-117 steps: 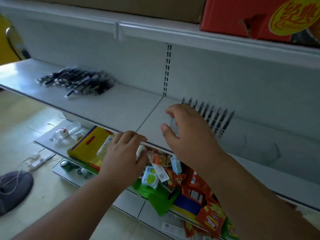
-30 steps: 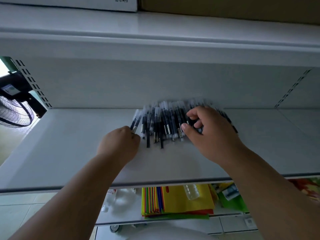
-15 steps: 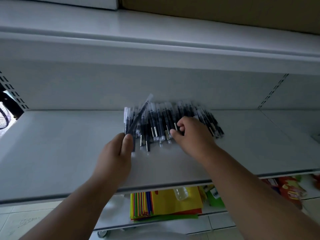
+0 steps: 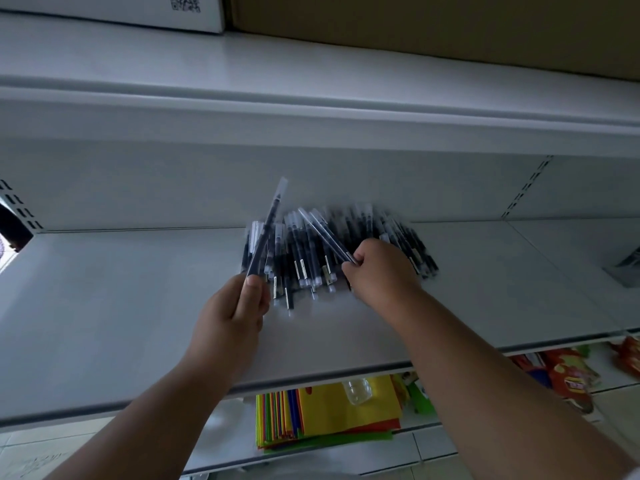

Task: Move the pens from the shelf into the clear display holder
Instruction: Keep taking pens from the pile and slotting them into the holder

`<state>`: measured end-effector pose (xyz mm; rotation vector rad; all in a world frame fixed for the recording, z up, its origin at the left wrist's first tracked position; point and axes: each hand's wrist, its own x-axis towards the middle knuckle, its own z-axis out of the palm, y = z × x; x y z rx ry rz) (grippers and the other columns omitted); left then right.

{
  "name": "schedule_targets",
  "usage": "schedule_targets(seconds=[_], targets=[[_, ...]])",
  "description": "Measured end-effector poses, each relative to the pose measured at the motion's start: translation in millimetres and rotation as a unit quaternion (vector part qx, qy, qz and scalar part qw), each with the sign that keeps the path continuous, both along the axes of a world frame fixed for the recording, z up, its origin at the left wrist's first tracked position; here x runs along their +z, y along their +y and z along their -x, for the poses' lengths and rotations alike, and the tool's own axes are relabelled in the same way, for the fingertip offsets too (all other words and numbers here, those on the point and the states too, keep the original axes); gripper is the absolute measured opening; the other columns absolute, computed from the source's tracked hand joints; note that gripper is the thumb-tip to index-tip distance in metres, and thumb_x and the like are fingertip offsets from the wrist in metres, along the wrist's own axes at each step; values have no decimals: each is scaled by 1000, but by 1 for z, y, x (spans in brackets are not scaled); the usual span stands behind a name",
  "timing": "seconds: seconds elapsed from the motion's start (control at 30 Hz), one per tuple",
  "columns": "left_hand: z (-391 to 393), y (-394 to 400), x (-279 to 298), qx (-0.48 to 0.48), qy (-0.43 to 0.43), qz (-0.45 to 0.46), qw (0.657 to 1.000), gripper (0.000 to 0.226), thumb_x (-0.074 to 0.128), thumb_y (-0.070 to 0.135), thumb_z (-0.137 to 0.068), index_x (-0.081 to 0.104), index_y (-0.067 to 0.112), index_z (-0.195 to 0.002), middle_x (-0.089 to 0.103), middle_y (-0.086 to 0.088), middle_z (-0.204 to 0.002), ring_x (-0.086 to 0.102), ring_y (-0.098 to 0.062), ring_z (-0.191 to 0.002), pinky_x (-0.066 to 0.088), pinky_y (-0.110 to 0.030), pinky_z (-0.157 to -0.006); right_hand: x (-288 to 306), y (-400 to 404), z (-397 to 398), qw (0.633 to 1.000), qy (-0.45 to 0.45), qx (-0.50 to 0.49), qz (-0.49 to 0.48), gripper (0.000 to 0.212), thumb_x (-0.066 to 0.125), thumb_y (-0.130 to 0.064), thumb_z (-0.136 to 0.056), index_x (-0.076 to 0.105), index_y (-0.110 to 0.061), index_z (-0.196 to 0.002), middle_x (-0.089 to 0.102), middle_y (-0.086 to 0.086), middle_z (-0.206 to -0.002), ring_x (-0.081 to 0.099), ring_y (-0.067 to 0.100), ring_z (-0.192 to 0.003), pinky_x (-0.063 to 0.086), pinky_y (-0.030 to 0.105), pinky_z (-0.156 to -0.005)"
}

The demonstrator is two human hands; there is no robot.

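Pens (image 4: 346, 251) by the dozen lie heaped on the white shelf (image 4: 121, 306), and that heap is our landmark. At its left edge we see the left hand (image 4: 232, 313) pinching one pen (image 4: 266, 226) by its lower end between thumb and fingers, the pen tipped up and leaning away over the pile. At the heap's near right side the right hand (image 4: 379, 268) has its fingers curled round the end of a second pen (image 4: 325, 237), which slants up and to the left across the pile.

So we judge the task barely begun: two pens lifted, the great bulk of them on the shelf, and no clear display holder anywhere we can make out. A dim grey shape (image 4: 627, 268) sits far right of the heap at the frame's edge; we cannot tell what it is.

Behind the heap rises the shelving's white back panel (image 4: 173, 181) with slotted uprights. Above the heap, cardboard boxes (image 4: 415, 26) stand on the upper shelf. Below the heap, a lower shelf carries bright coloured folders (image 4: 332, 417) and red snack packets (image 4: 568, 375). The light is dim and cool.
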<state>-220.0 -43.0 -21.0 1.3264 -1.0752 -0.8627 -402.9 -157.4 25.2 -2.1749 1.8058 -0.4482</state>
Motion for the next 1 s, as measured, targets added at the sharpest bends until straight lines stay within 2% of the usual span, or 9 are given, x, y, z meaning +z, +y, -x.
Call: schedule_targets(seconds=[0.17,0.33,0.4,0.53,0.67,0.77,0.83,0.9,1.0], targets=[[1,1,1,12,-21,-4,1000,44,40,65,-81,46,26,-62,35,9,-54,26,-14,-51,21,-31,-53,7,13,15,993,-114,-22,28,25,63,-32,-93,63,-15,-75,59,-3,-62,55,14,-56,40,24,-52],[16,-3,4,14,-12,4,1000,42,41,63,-82,47,27,-63,37,9,-56,28,-19,-55,25,-39,-55,20,32,37,972,-235,-31,-3,19,55,-34,-98,64,-17,-96,61,-7,-77,56,7,-68,42,25,-59],[28,-4,6,3,-26,9,1000,41,40,62,-83,48,28,-63,39,9,-57,29,-20,-54,26,-39,-56,20,36,49,948,-310,-54,-38,17,54,-33,-99,62,-19,-97,58,-8,-74,54,8,-64,39,25,-57],[61,-7,11,-29,-53,-2,998,41,37,64,-82,49,30,-63,42,11,-57,31,-15,-53,27,-35,-54,23,43,83,870,-474,-99,-91,21,57,-24,-98,57,-16,-79,50,-1,-62,35,8,-45,28,24,-48],[107,-16,13,-71,-45,-7,996,42,40,64,-84,51,28,-65,42,8,-59,32,-16,-54,26,-35,-54,27,56,135,864,-491,-102,-44,8,63,-15,-91,60,-20,-86,62,3,-74,45,11,-54,35,28,-54],[155,-25,14,-92,-88,-4,992,43,36,63,-87,50,28,-66,42,11,-57,35,-13,-53,28,-34,-53,26,64,187,868,-483,-118,-5,17,65,-10,-89,56,-23,-93,65,10,-83,52,16,-60,44,34,-59],[193,-32,13,-97,-112,2,989,44,34,64,-88,50,30,-66,45,13,-56,37,-12,-53,31,-33,-54,27,70,226,864,-486,-133,1,17,63,-8,-92,54,-22,-96,69,6,-85,56,13,-61,47,28,-55],[232,-38,12,-103,-125,18,987,44,33,65,-88,52,30,-69,47,13,-57,40,-13,-55,33,-33,-55,29,76,268,864,-481,-146,10,12,56,-10,-96,53,-21,-96,71,4,-87,58,12,-61,45,22,-50],[277,-51,14,-98,-195,37,975,40,34,54,-95,51,26,-72,46,11,-58,41,-7,-51,33,-31,-52,31,82,334,884,-441,-150,26,11,48,-23,-102,55,-21,-94,72,5,-89,60,15,-63,44,23,-56]])
